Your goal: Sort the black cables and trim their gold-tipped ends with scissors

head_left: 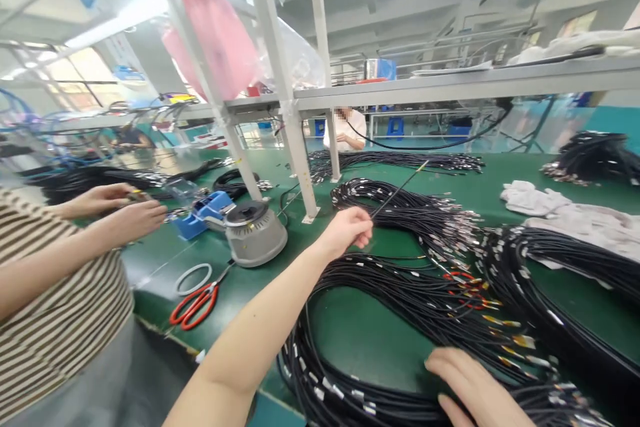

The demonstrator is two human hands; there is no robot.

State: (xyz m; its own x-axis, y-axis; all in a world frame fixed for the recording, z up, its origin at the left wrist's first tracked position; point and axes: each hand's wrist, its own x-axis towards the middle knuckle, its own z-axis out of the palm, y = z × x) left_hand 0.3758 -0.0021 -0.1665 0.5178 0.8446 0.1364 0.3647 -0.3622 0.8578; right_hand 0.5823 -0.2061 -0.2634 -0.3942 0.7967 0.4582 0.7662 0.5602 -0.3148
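Observation:
My left hand (350, 232) is stretched out over the bench, its fingers closed around a thin black cable (397, 192). That cable's tip points up and away to the right. My right hand (473, 383) is low at the right, fingers apart, over the edge of a large curved bundle of black cables (370, 273). White labels dot this bundle, and some ends carry yellow tape. Behind it sits another looped cable bundle (400, 203) with pale metallic ends. Whether my right fingertips touch the cables I cannot tell.
A grey round tape dispenser (257, 240), a blue tape holder (205, 213), red-handled scissors (196, 307) and a white ring (194, 280) are on the left. A co-worker's hands (127, 213) work there. White posts (280, 80) carry a shelf. More cables (545, 293) and white gloves (575, 213) lie right.

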